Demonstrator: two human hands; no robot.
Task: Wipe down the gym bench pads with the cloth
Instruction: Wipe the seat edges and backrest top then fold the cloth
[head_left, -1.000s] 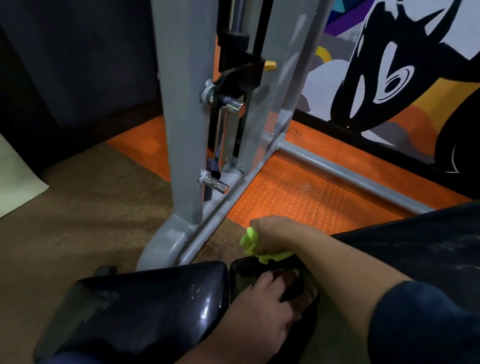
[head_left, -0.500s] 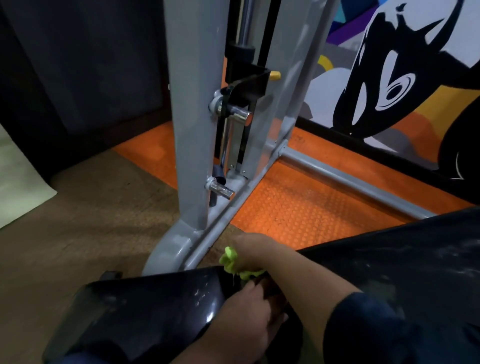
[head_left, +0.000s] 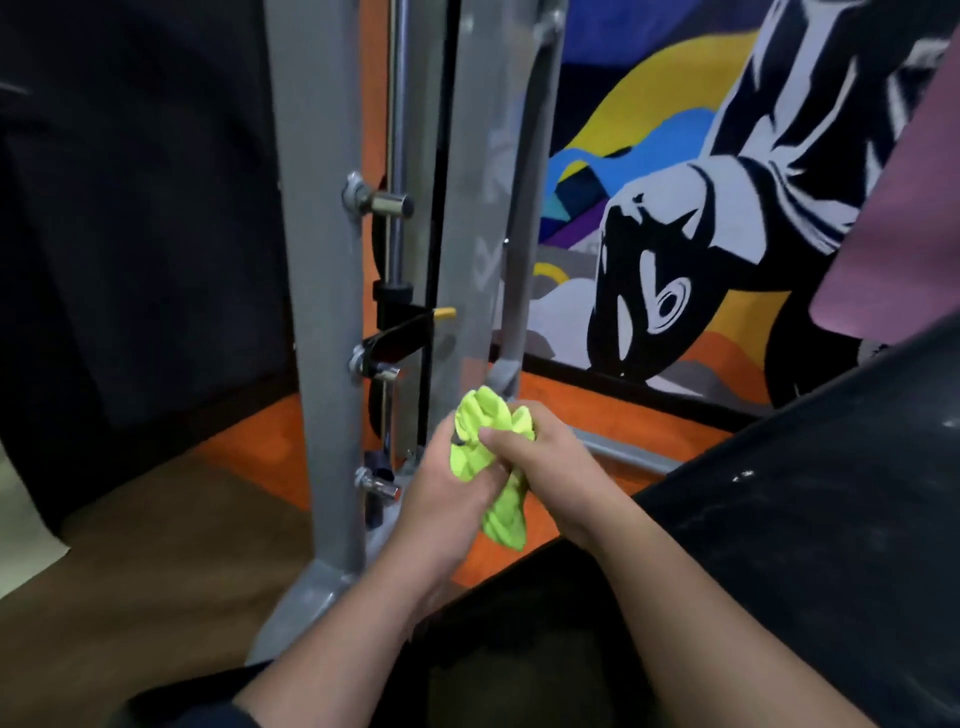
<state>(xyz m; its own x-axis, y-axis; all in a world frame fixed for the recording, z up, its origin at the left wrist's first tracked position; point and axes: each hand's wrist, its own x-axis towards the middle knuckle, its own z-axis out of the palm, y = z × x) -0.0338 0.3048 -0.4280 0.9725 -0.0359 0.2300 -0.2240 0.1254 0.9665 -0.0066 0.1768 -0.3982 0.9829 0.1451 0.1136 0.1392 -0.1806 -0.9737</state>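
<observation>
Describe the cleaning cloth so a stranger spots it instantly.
Start at the tall grey machine upright, then drop to the two hands in front of its base. The cloth is bunched between the left hand and right hand, the only neon yellow-green thing here.

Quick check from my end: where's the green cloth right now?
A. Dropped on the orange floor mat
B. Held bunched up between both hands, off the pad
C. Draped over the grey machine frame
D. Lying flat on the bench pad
B: the green cloth is crumpled between the left hand and right hand, lifted clear of the black bench pad.
</observation>
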